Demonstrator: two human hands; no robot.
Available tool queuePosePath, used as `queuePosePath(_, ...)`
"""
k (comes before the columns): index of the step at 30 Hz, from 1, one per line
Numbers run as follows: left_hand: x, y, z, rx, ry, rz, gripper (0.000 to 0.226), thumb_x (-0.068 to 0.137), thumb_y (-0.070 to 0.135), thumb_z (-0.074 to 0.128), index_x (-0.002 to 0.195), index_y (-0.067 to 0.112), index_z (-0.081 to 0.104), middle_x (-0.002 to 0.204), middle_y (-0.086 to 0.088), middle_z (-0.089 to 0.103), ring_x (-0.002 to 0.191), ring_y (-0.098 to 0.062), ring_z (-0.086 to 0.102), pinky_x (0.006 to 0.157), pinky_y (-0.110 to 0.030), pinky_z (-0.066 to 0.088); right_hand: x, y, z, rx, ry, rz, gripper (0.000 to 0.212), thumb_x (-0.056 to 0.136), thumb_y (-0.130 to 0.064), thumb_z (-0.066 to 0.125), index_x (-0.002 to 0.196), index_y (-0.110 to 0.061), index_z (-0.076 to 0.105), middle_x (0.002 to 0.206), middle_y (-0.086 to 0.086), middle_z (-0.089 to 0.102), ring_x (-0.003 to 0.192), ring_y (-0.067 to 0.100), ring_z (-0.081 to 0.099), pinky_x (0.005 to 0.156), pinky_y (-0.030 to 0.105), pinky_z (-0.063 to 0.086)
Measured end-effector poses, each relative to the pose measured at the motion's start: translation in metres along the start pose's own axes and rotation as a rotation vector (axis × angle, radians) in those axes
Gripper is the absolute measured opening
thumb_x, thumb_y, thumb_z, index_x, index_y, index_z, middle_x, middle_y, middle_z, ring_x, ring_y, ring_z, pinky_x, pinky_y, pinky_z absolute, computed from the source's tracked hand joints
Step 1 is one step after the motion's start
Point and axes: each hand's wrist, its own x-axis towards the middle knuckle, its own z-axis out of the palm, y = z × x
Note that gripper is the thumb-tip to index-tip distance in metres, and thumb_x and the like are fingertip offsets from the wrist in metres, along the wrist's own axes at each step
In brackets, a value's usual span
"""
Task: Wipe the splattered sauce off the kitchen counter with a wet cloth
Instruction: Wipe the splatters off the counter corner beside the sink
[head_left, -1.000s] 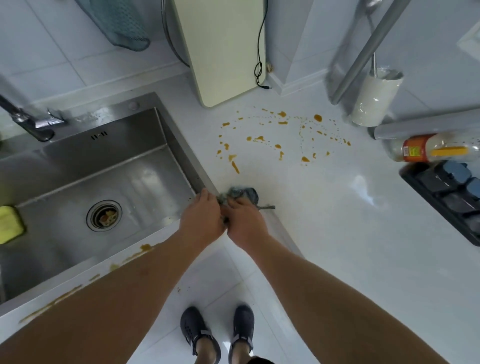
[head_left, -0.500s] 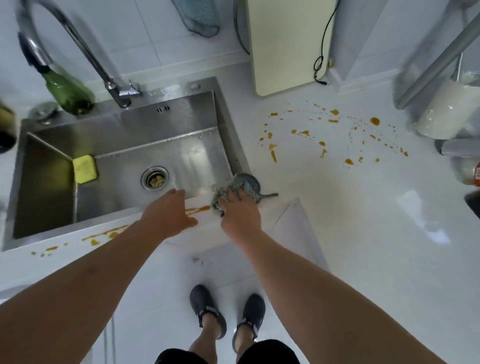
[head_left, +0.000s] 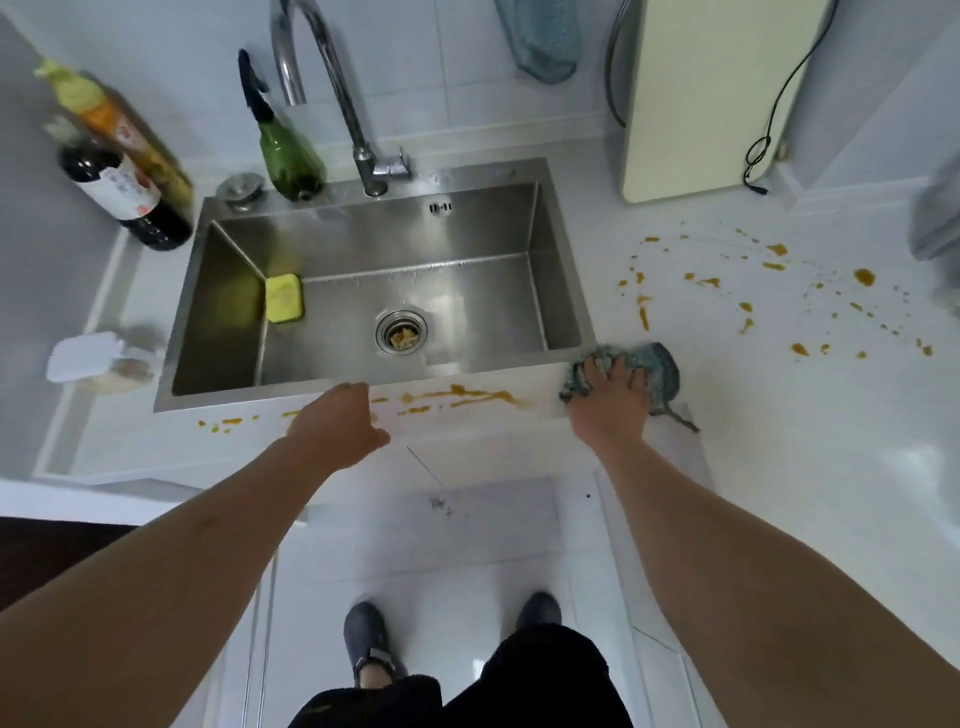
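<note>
A crumpled grey-blue cloth (head_left: 657, 366) lies on the white counter (head_left: 779, 441) at the sink's front right corner. My right hand (head_left: 613, 402) presses down on it with spread fingers. Orange-brown sauce streaks (head_left: 467, 396) run along the narrow counter strip in front of the sink, just left of the cloth. More sauce drops (head_left: 748, 306) are scattered over the counter to the right. My left hand (head_left: 337, 426) hovers over the front strip with loosely curled fingers, holding nothing. Small sauce spots (head_left: 223, 423) lie further left.
The steel sink (head_left: 363, 234) holds a yellow sponge (head_left: 283, 297) and a drain strainer (head_left: 401, 332). A tap (head_left: 332, 88), green bottle (head_left: 285, 150) and dark sauce bottle (head_left: 124, 195) stand behind and left. A cream board (head_left: 711, 98) leans on the wall.
My left hand let go of the cloth and moved left along the front strip. My right hand stayed on the cloth. The view swung left, showing the whole sink.
</note>
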Motion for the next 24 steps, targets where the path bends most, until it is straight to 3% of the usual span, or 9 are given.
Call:
queuePosePath(3,-0.002,-0.018,0.007,-0.016,0.024,0.015,0.068,0.087,0.042,0.077,0.143,0.013,0.051,0.139,-0.007,0.059,0.126,-0.028,0.057,0.101,-0.041,0.049,-0.026,-0.06,0.021,-0.002,0.011,-0.097,0.065,0.098,-0.043,0.044,0.158,-0.034,0.023,0.169,0.01,0.007,0.154,0.04,0.003,0.123,0.049,0.007)
queuePosePath(6,-0.006,-0.037,0.011,-0.005,0.015,0.058,0.068,0.089,0.043,0.075,0.144,0.013,0.05,0.141,-0.006,0.057,0.128,-0.027,0.056,0.102,-0.04,0.048,-0.042,-0.123,0.056,-0.05,-0.089,-0.26,0.063,0.095,-0.041,0.033,0.157,-0.031,0.027,0.168,0.01,0.014,0.154,0.038,0.005,0.124,0.052,0.008)
queuePosePath(8,-0.01,-0.06,0.01,-0.01,0.004,0.067,0.07,0.089,0.043,0.075,0.147,0.013,0.048,0.144,-0.007,0.055,0.13,-0.027,0.055,0.104,-0.04,0.048,-0.049,-0.146,0.066,-0.141,-0.116,-0.298,0.065,0.091,-0.034,0.025,0.156,-0.026,0.035,0.165,0.008,0.024,0.153,0.036,0.012,0.121,0.052,0.019)
queuePosePath(11,-0.011,-0.099,0.003,-0.029,0.021,0.061,0.071,0.088,0.043,0.078,0.146,0.014,0.049,0.14,-0.005,0.058,0.126,-0.027,0.058,0.103,-0.041,0.051,-0.055,-0.119,0.047,-0.077,0.001,-0.255,0.053,0.097,-0.024,0.035,0.149,-0.021,0.044,0.155,0.013,0.042,0.146,0.035,0.033,0.113,0.049,0.038)
queuePosePath(13,-0.013,-0.132,-0.002,-0.03,0.029,0.053,0.068,0.086,0.044,0.079,0.141,0.014,0.052,0.133,-0.005,0.06,0.117,-0.027,0.062,0.099,-0.043,0.054,-0.054,-0.083,0.033,-0.043,0.093,-0.119,0.055,0.098,-0.023,0.032,0.152,-0.018,0.04,0.154,0.018,0.041,0.142,0.04,0.037,0.112,0.052,0.039)
queuePosePath(15,-0.013,-0.156,-0.003,0.001,0.039,0.045,0.064,0.087,0.044,0.078,0.138,0.014,0.053,0.127,-0.005,0.061,0.112,-0.026,0.063,0.096,-0.043,0.056,-0.048,-0.05,0.024,-0.052,0.083,0.007,0.055,0.1,-0.018,0.037,0.155,-0.015,0.034,0.155,0.022,0.036,0.141,0.044,0.037,0.111,0.055,0.039)
queuePosePath(17,-0.014,-0.184,-0.003,-0.005,0.034,0.002,0.062,0.087,0.043,0.078,0.136,0.014,0.054,0.123,-0.005,0.061,0.11,-0.025,0.064,0.096,-0.041,0.057,-0.043,-0.061,0.022,-0.106,0.066,0.051,0.055,0.103,-0.018,0.039,0.156,-0.01,0.031,0.155,0.025,0.036,0.14,0.045,0.038,0.113,0.055,0.037)
queuePosePath(20,-0.013,-0.213,0.002,-0.032,0.003,-0.095,0.065,0.084,0.044,0.08,0.135,0.013,0.054,0.121,-0.005,0.06,0.109,-0.025,0.065,0.097,-0.041,0.058,-0.05,-0.121,0.035,-0.159,0.035,0.006,0.053,0.105,-0.027,0.038,0.154,-0.007,0.032,0.157,0.025,0.032,0.143,0.045,0.032,0.115,0.054,0.032)
queuePosePath(24,-0.01,-0.229,0.008,-0.021,-0.026,-0.154,0.063,0.083,0.045,0.081,0.131,0.014,0.053,0.118,-0.004,0.058,0.107,-0.023,0.064,0.095,-0.039,0.058,-0.07,-0.192,0.061,-0.103,0.009,-0.165,0.051,0.102,-0.024,0.044,0.152,-0.017,0.038,0.161,0.021,0.029,0.148,0.043,0.024,0.113,0.054,0.037)
